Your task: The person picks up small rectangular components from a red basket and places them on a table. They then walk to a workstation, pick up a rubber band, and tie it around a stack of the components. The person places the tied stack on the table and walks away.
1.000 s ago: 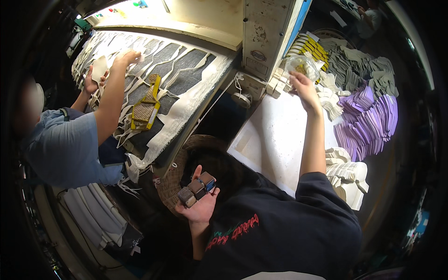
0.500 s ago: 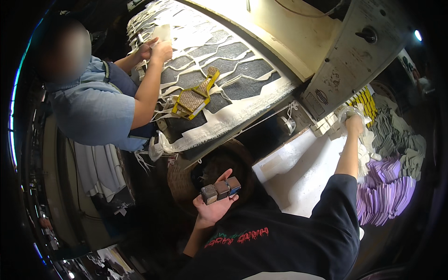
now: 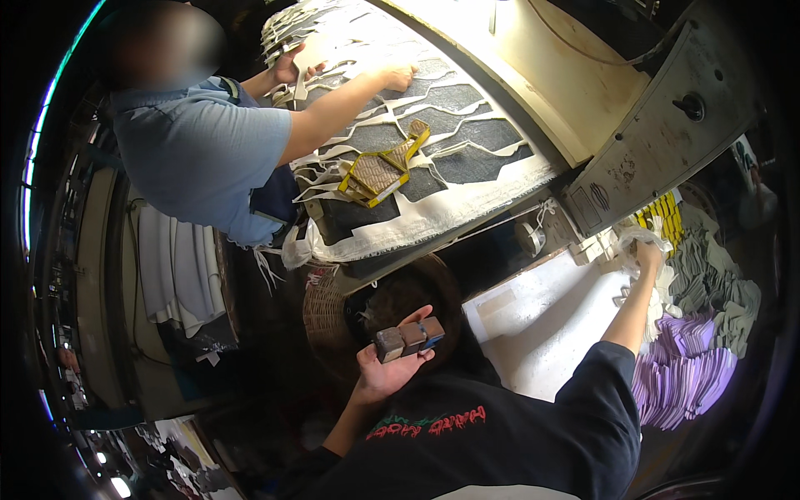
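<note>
the left hand [image 3: 385, 371] is nearest, palm up in front of the dark sleeve, its fingers curled narrowly around a row of small blocks [image 3: 408, 338], brownish with one blue at the right end, held out above a round woven basket [image 3: 327, 312] that sits on the floor below the bench edge. to the right, the white table [image 3: 533, 333] runs away from the body; the right arm stretches along it and the right hand [image 3: 649, 253] is closed on a clear plastic bag [image 3: 640, 236] at the far right corner of the table, just beside a row of pale small blocks [image 3: 598, 247] against the foot of the grey machine housing [image 3: 658, 133]. along the right edge of the table lie fanned stacks of purple cut pieces [image 3: 679, 367], with grey pieces [image 3: 708, 279] beyond them and a yellow stack [image 3: 662, 212] near the far corner. farther off, across the gap, a long dark bench [image 3: 467, 158] carries white offcut webbing [image 3: 417, 217] and a yellow-rimmed cutting die [image 3: 379, 173] lying near its middle. at the far end a co-worker in a light blue shirt [image 3: 196, 154] leans over the bench, one hand [image 3: 398, 75] pressed flat on the webbing, the other hand [image 3: 287, 67] holding a pale cut piece [image 3: 310, 52].
</note>
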`<state>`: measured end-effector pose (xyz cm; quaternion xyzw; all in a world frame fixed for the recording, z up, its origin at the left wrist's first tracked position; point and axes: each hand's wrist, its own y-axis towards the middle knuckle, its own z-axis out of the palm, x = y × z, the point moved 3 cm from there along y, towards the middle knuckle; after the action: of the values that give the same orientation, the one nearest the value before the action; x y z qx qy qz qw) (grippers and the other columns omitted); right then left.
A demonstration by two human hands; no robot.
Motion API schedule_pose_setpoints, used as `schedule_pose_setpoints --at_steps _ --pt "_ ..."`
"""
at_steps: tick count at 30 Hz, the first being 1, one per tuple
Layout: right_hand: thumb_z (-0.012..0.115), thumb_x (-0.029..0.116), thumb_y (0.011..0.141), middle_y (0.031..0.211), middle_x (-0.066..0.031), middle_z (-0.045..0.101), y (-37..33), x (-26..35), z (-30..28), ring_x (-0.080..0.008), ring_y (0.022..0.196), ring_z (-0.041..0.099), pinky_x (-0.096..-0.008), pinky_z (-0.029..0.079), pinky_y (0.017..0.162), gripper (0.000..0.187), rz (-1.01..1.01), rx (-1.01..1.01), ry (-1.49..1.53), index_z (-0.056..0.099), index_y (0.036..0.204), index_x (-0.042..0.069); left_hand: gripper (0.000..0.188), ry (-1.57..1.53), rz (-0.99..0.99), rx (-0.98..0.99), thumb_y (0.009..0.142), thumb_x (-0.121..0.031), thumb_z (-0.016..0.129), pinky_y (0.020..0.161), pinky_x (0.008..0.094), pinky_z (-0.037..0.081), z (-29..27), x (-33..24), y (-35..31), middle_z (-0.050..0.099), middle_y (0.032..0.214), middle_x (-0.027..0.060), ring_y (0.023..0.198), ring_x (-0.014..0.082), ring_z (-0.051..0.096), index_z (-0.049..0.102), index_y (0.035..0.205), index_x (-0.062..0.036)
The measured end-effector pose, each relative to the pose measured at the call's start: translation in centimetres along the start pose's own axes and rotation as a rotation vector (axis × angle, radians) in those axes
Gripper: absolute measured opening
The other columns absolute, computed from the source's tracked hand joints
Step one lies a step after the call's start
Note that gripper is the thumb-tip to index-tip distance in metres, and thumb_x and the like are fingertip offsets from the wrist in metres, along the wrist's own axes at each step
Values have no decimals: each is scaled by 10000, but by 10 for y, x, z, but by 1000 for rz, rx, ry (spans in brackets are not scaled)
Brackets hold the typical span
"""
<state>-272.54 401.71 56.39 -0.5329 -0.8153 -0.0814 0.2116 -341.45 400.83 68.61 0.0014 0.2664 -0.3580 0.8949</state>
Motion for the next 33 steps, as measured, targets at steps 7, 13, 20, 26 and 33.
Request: schedule_pose_setpoints --at_steps 7,13,20,26,33 --pt "623 262 922 694 32 554 -37 4 -30 -88 547 473 -299 417 556 162 99 371 525 648 976 111 1289 -21 11 -32 624 -750 745 929 333 436 -3 -10 -9 574 1300 67 1135 178 560 267 1561 -4" --pt "564 225 996 665 82 416 -154 56 -76 -73 529 365 -265 335 514 100 10 517 928 598 997 131 1194 67 138 -111 651 -733 738 952 372 425 -1 -22 -16 563 1356 63 1150 199 561 307 1560 -91" --pt "594 167 1034 940 -18 710 -326 201 -61 -59 787 574 -224 454 715 170 -610 1037 981 691 1004 30 1196 154 167 -3 647 -687 765 963 386 425 10 -38 -16 576 1358 69 1191 209 561 286 1572 -99" --pt "549 230 1072 1018 46 700 -457 284 -30 -6 909 561 -189 441 784 244 -691 1619 844 693 1118 39 1267 176 128 111 642 -655 783 925 339 436 19 -34 -21 576 1281 86 1116 193 569 233 1576 1" --pt "469 170 1084 1191 -152 692 -509 288 -18 -233 1135 673 -336 535 950 275 -410 1737 970 599 1249 -8 1188 77 125 161 680 -693 738 1005 338 406 11 -35 -45 510 1404 87 1229 179 516 303 1562 -27"
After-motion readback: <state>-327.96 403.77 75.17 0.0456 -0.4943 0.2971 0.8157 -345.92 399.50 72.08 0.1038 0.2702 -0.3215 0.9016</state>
